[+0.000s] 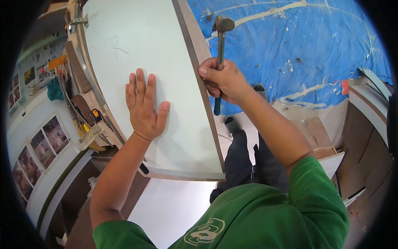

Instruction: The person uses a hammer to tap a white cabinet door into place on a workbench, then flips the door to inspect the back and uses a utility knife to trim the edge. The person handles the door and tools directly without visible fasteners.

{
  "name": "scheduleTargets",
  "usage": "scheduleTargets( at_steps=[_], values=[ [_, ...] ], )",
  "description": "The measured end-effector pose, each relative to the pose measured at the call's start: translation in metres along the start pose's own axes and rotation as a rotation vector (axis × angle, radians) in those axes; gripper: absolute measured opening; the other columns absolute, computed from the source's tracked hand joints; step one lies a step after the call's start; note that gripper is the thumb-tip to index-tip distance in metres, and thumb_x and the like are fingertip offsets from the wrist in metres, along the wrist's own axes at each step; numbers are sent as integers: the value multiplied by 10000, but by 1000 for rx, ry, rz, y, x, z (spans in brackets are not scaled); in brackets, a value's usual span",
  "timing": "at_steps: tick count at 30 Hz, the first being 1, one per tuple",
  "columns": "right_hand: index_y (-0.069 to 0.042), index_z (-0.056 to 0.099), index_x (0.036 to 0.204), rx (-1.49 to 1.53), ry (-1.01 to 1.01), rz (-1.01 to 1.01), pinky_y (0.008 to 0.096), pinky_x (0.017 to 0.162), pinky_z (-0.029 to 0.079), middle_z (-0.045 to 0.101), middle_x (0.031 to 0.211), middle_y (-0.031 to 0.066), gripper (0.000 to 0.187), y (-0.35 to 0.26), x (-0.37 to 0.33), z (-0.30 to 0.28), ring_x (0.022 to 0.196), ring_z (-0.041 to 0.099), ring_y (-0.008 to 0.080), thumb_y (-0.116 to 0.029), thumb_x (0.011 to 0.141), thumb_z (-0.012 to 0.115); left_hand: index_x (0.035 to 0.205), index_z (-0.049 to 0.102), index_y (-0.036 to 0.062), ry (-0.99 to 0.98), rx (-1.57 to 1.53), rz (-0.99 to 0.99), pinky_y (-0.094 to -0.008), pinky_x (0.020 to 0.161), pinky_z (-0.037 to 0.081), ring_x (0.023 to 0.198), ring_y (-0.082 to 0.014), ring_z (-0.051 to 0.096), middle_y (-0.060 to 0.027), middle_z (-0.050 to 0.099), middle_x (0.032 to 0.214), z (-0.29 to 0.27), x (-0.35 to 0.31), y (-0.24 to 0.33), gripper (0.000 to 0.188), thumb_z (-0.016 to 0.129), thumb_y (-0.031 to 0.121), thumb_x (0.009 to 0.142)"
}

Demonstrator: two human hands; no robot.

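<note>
Across the middle of the white panel, the person's left hand lies palm down, fingers straight and held close together, thumb spread to the side, gripping nothing. Just beyond the panel's right edge, the right hand is curled round the handle of the hammer, thumb laid along the near side, with the butt poking out below the fist and the head well clear beyond it. Whether those knuckles touch the brown edge strip of the panel cannot be told. Beyond the panel's right side spreads a blue sheet; along its left side are a metal bracket near the far end and an orange-and-black tool nearer the person. For good work along that strip, the flat palm seems the right brace: weight spread evenly, fingers kept well in from the edge, so that the panel neither slides nor rocks. A hold further down the handle would likely give a freer swing, while the present one favours short, controlled taps. The face should meet the strip squarely, since a glancing hit could dent the panel's pale surface or chip its border.
</note>
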State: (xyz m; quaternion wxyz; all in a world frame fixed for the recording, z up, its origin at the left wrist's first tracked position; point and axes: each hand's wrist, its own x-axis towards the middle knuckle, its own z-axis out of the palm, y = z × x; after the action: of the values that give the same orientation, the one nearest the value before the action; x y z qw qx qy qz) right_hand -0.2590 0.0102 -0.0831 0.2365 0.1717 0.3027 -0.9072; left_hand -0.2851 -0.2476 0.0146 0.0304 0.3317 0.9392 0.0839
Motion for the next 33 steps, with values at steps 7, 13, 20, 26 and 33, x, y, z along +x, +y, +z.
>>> scheduleTargets(
  at_steps=[7, 13, 20, 26, 33],
  values=[
    [-30, 572, 1097, -344, 99, -148, 268, 532, 340, 396, 605, -4, 668, 7, -41, -23, 542, 391, 103, -643, 1078, 307, 1569, 416, 26, 19, -13, 37, -519, 1254, 107, 1551, -423, 237, -241, 325, 1652, 7, -2, -2, 661, 501, 390, 1024],
    [-43, 608, 955, -304, 49, -50, 274, 567, 376, 478, 640, 16, 730, 52, -118, -46, 587, 450, 116, -682, 1064, 275, 1554, 424, 3, 59, -2, 101, -531, 1246, 153, 1526, -449, 277, -266, 349, 1628, 9, 0, -4, 657, 494, 404, 1038],
    [-25, 612, 737, -305, -58, 26, 328, 620, 426, 564, 667, 51, 684, 126, -164, -49, 633, 516, 161, -576, 1080, 395, 1539, 423, -27, 90, 4, 178, -543, 1239, 190, 1498, -478, 306, -285, 372, 1603, 13, 4, -3, 626, 455, 374, 1059],
    [-30, 535, 736, -511, -180, -403, 429, 580, 425, 472, 640, 142, 444, 158, -179, -39, 610, 517, 379, -298, 1083, 462, 1556, 383, -39, 59, 50, 208, -528, 1245, 193, 1500, -444, 317, -284, 367, 1604, 11, 2, -7, 607, 444, 291, 1051],
    [-51, 556, 728, -383, -257, -566, 454, 575, 440, 512, 652, 141, 372, 208, -189, -35, 601, 542, 381, -307, 989, 620, 1579, 343, -28, 15, 20, 145, -482, 1258, 167, 1544, -391, 238, -228, 306, 1655, 13, 1, -1, 602, 404, 264, 1056]
  ],
)
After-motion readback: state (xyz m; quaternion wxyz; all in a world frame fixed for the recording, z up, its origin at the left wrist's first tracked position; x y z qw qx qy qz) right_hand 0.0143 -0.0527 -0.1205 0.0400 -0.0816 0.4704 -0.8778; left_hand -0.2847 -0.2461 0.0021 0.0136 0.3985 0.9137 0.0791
